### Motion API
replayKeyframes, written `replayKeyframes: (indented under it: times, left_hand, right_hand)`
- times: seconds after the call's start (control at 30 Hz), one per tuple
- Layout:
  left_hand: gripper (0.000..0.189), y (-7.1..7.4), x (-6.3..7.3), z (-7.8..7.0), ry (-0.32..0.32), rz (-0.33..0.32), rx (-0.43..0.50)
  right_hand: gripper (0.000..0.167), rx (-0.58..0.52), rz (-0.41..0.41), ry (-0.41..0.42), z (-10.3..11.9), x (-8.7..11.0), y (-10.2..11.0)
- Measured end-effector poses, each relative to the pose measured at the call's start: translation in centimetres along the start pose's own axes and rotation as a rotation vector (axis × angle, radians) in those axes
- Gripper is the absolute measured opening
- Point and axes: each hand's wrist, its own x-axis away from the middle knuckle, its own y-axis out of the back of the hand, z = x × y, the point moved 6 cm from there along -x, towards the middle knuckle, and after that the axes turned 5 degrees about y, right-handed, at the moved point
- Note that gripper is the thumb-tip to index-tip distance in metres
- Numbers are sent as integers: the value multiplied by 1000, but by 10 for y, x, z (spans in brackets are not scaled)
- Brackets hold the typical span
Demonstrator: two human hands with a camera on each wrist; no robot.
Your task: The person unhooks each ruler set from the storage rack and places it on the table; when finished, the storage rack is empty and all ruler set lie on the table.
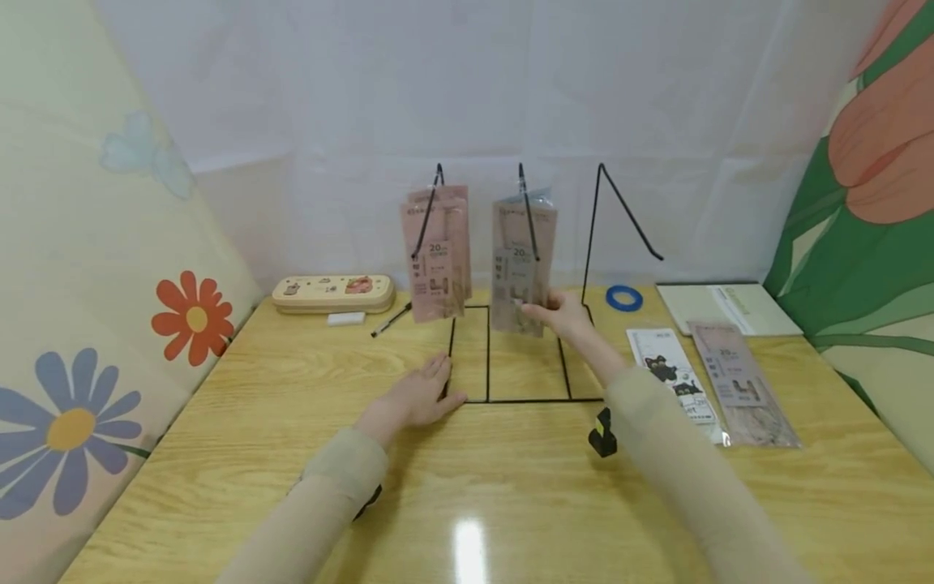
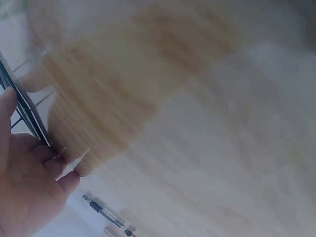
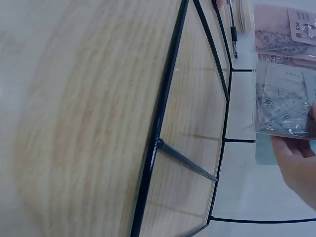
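Observation:
A black wire rack (image 1: pixel 487 357) stands on the table with three upright hooks. My left hand (image 1: pixel 419 395) rests at its front left corner, fairly straight fingers along the side bar and thumb spread over the front bar. From the middle hook hangs a pink-and-grey ruler set packet (image 1: pixel 520 235), with another bluish one behind it. My right hand (image 1: pixel 569 318) pinches its lower right part, thumb in front. Clear rulers show through its plastic in the right wrist view. Pink ruler set packets (image 1: pixel 436 268) hang on the left hook; the right hook (image 1: pixel 631 212) carries nothing.
Right of the rack lie a white packet with black cats (image 1: pixel 670 369), a pink ruler set packet (image 1: pixel 737 389), a blue tape ring (image 1: pixel 624 298) and a notebook (image 1: pixel 730 307). Left stand a pencil case (image 1: pixel 334 294), an eraser (image 1: pixel 346 319) and a pen (image 1: pixel 390 320).

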Motion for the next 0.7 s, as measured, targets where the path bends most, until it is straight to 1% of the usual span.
replayKeyframes:
  times: [0.1, 0.2, 0.27, 0.4, 0.5, 0.6, 0.7]
  left_hand:
    - [73, 0, 0, 0, 4, -2, 11]
    - [73, 1, 0, 0, 8, -3, 11]
    - [74, 1, 0, 1, 7, -6, 10]
    - [74, 0, -1, 1, -1, -6, 4]
    - [74, -1, -1, 1, -3, -3, 9]
    - [74, -2, -1, 1, -3, -4, 7]
    - [73, -1, -1, -1, -15, -15, 9]
  right_hand:
    - [38, -40, 2, 25, -1, 8, 3]
    - [36, -67, 4, 34, -1, 22, 6]
    - [36, -80, 23, 34, -1, 33, 7]
    - [36, -66, 76, 15, -1, 61, 8]
    - [36, -42, 107, 17, -2, 83, 9]
    - [37, -36, 131, 36, -3, 104, 11]
    - [36, -60, 161, 64, -3, 124, 13]
